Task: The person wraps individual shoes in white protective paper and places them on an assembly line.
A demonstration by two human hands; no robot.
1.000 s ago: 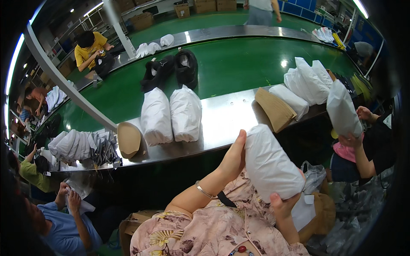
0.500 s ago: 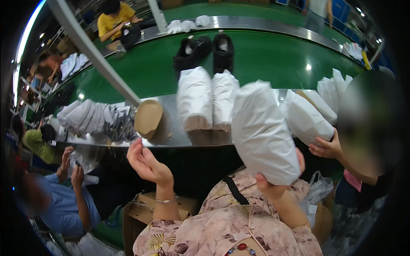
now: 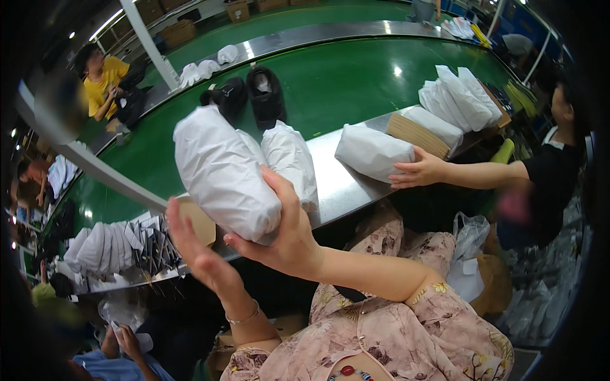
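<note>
A long white paper-wrapped bundle (image 3: 222, 168) is gripped at its lower end by my right hand (image 3: 289, 232), raised over the edge of the metal bench. My left hand (image 3: 206, 260) is just left of the bundle, fingers stretched out and holding nothing. Behind the held bundle, two more white paper-wrapped bundles stand on the bench; the right one (image 3: 291, 162) shows well, the other is mostly covered. A tan cardboard piece (image 3: 200, 219) lies behind my left fingers. Beyond sit two black shoes (image 3: 264, 95) on the green conveyor belt (image 3: 337, 76).
At right, a co-worker's hand (image 3: 419, 168) holds another white bundle (image 3: 368, 152), near a tan cardboard piece (image 3: 416, 134) and several upright white bundles (image 3: 460, 98). A grey post (image 3: 95, 165) slants across the left. Beside it lies a row of white packets (image 3: 101, 247).
My right hand has carried the white bundle leftward, toward my left hand. My left hand's fingers have straightened. The view has turned, and the co-worker's bundle now rests lower on the bench.
</note>
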